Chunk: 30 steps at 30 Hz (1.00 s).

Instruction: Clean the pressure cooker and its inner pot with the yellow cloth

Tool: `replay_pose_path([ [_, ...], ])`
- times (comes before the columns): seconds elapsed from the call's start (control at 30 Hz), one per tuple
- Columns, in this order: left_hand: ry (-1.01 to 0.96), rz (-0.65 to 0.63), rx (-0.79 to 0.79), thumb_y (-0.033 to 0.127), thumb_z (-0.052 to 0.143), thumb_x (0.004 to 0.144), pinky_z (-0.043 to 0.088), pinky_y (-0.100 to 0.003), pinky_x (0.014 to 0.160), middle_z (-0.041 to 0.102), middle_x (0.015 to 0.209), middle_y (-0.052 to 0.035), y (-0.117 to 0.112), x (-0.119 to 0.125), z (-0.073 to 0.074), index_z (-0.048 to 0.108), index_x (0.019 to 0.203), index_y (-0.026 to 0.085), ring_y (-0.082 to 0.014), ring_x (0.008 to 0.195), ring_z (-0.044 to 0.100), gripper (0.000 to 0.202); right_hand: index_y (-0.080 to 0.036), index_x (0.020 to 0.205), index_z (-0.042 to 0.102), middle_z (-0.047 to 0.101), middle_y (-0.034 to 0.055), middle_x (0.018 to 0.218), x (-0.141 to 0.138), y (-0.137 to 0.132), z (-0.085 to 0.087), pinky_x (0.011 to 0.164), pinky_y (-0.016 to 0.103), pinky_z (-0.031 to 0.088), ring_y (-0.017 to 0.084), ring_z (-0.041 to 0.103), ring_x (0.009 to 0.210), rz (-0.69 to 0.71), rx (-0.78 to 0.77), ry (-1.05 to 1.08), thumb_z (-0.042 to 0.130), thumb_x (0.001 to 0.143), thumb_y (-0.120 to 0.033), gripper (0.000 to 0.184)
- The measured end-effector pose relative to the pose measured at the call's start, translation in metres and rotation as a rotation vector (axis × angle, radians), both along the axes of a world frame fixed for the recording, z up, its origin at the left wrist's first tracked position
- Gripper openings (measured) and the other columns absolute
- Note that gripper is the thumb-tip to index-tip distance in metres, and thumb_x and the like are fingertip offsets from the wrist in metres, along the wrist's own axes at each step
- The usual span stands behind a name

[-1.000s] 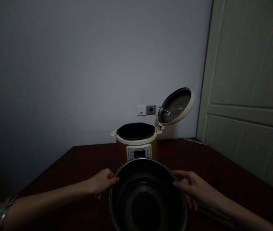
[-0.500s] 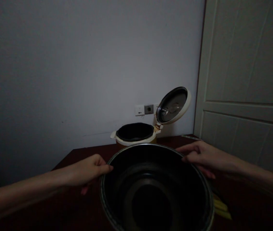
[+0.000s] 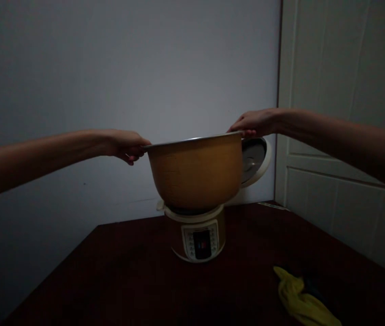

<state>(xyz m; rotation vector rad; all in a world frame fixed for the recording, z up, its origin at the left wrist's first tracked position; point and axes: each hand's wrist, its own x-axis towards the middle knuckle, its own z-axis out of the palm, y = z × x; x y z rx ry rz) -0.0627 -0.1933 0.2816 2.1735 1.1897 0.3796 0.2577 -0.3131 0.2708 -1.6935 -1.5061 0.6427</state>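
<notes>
Between my two hands hangs the inner pot [image 3: 195,174] of a rice cooker, orange-brown outside with a thin metal rim. My left hand [image 3: 126,145] pinches the rim at its left side, fingers closed. At the right side of the rim, my right hand [image 3: 252,123] grips it, slightly higher than the left. Behind and below the pot stands the rice cooker [image 3: 201,240], with a cream ring and a button panel on its front. Its raised lid [image 3: 255,158] shows partly behind the pot. The pot hides most of the cooker's opening.
A dark red table [image 3: 127,271] carries the cooker. On the table's right front lies a crumpled yellow cloth [image 3: 297,299]. A pale wall [image 3: 111,68] rises behind, and a panelled door [image 3: 331,81] stands at the right.
Both hands have lifted the pot up and away from me, toward the cooker. Its dark inside was facing me before; now its outer side shows. The cooker's front panel and the cloth have come into view.
</notes>
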Motion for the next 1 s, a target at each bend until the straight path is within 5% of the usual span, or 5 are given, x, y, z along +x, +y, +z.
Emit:
replay_pose_path([
  [0.17,0.078,0.025,0.061,0.030,0.057,0.066,0.041,-0.027,0.053,0.028,0.045,0.0038,0.057,0.014,0.003,0.043,0.052,0.019,-0.0097,0.045,0.035,0.023,-0.012,0.066,0.053,0.046,-0.0059,0.046,0.009,0.053,0.008,0.034,0.006,0.030,-0.001,0.037,0.035,-0.012,-0.012,-0.036,0.044,0.093,-0.011,0.029],
  [0.3,0.110,0.004,0.079,0.037,0.058,0.068,0.044,-0.029,0.055,0.030,0.047,0.0034,0.097,0.025,-0.015,0.052,0.060,0.019,-0.0117,0.048,0.038,0.020,-0.014,0.063,0.053,0.046,-0.0042,0.047,0.017,0.087,-0.005,0.034,0.009,0.033,0.002,0.038,0.039,0.009,-0.026,-0.100,0.058,0.086,-0.015,0.024],
  [0.5,0.193,0.001,0.121,0.042,0.058,0.073,0.047,-0.030,0.055,0.037,0.051,0.0005,0.139,0.040,-0.049,0.044,0.052,0.019,-0.0119,0.050,0.040,0.034,-0.014,0.065,0.056,0.050,-0.0013,0.050,0.029,0.125,-0.039,0.039,0.014,0.041,0.005,0.045,0.044,0.012,-0.091,-0.230,0.069,0.078,-0.024,0.021],
  [0.73,0.240,-0.015,0.127,0.045,0.057,0.074,0.048,-0.030,0.053,0.039,0.051,0.0003,0.168,0.048,-0.080,0.042,0.050,0.019,-0.0111,0.048,0.043,0.038,-0.013,0.065,0.057,0.051,-0.0021,0.050,0.039,0.161,-0.076,0.040,0.014,0.037,0.004,0.044,0.042,-0.021,-0.146,-0.218,0.069,0.078,-0.024,0.021],
  [1.0,0.329,-0.064,0.148,0.056,0.058,0.070,0.049,-0.030,0.051,0.040,0.048,-0.0007,0.170,0.056,-0.096,0.046,0.051,0.018,-0.0132,0.048,0.047,0.044,-0.012,0.063,0.057,0.050,-0.0024,0.046,0.044,0.164,-0.095,0.038,0.014,0.035,0.004,0.043,0.041,-0.012,-0.208,-0.199,0.063,0.081,-0.020,0.020],
])
